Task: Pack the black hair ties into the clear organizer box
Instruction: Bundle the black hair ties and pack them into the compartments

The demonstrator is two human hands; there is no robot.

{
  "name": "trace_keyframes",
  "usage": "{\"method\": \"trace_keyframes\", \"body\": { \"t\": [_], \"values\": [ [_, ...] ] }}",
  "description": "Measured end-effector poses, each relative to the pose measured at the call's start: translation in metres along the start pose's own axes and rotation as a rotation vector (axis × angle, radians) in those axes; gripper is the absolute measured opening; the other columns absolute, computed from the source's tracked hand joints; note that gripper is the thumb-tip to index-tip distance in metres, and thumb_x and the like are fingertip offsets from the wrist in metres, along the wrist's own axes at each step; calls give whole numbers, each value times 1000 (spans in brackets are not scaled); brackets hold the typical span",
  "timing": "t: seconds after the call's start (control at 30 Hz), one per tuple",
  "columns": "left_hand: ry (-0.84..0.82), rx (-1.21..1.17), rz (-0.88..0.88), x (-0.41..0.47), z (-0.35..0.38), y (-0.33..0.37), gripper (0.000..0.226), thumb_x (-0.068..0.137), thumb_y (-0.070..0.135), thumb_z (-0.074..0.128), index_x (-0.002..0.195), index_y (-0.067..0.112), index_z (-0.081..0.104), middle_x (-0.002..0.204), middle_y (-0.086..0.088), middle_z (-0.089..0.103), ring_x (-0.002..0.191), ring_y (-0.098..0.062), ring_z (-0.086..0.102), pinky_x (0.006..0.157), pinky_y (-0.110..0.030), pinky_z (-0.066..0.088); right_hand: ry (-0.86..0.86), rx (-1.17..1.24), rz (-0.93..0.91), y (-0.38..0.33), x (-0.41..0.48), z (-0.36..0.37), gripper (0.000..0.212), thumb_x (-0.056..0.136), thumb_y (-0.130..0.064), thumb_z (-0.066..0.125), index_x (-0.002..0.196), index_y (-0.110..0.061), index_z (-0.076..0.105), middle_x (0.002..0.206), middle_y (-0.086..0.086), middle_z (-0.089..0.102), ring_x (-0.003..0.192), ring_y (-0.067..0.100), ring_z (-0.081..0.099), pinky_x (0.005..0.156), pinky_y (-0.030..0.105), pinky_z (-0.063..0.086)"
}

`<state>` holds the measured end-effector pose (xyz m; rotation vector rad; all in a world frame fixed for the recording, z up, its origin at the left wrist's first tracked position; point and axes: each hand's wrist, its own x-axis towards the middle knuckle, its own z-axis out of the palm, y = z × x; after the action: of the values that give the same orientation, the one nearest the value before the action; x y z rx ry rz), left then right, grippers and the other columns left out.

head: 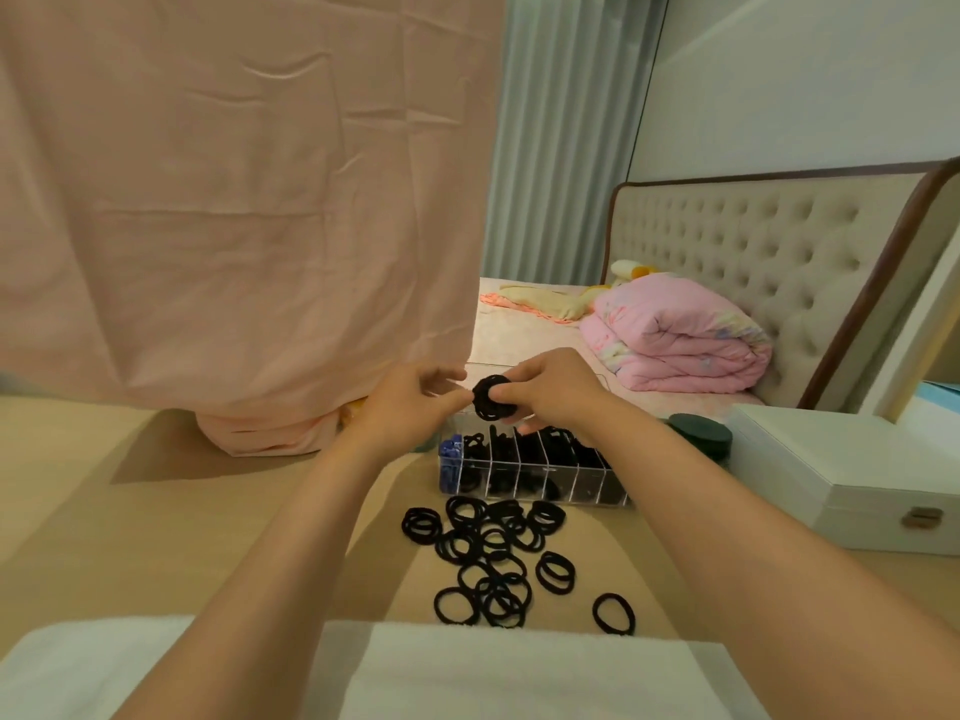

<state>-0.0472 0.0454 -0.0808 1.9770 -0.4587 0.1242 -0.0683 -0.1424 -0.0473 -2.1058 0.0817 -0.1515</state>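
A bundle of black hair ties (491, 398) is held above the clear organizer box (584, 483). My right hand (553, 389) pinches the bundle from the right with curled fingers. My left hand (410, 402) touches its left edge with thumb and fingertips, the other fingers spread. The box has several narrow compartments, most holding black ties, and the leftmost holds blue ones (449, 459). Several loose black hair ties (498, 553) lie scattered on the beige surface in front of the box, one apart at the right (614, 614).
A white case with a brass clasp (852, 480) stands right of the box, a dark round lid (700, 433) beside it. A pink sheet (234, 200) hangs at the left. A bed with a folded pink quilt (680, 340) lies behind. White cloth (467, 667) covers the near edge.
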Motion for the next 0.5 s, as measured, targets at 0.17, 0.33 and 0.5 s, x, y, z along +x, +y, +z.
{"method": "trace_keyframes", "body": {
  "t": [0.17,0.33,0.5],
  "values": [
    [-2,226,39,-3,0,-24,33,97,22,61,129,26,61,116,9,67,105,-8,60,83,-23,46,78,-393,-76,13,20,36,13,83,-25,82,91,-15,81,80,3,75,75,18,70,72,36,61],
    [-84,338,113,-1,8,-36,41,93,22,62,134,30,63,128,4,65,111,-11,57,96,-33,49,121,-773,-93,8,24,50,15,88,-37,74,89,-24,80,83,-1,73,84,20,68,68,30,54],
    [-63,428,137,-3,11,-42,47,96,25,60,142,29,54,144,1,54,137,-17,42,114,-37,37,-3,-1051,-63,11,30,56,31,93,-37,65,115,-16,72,118,6,64,121,27,50,86,36,48]
  ]
}}
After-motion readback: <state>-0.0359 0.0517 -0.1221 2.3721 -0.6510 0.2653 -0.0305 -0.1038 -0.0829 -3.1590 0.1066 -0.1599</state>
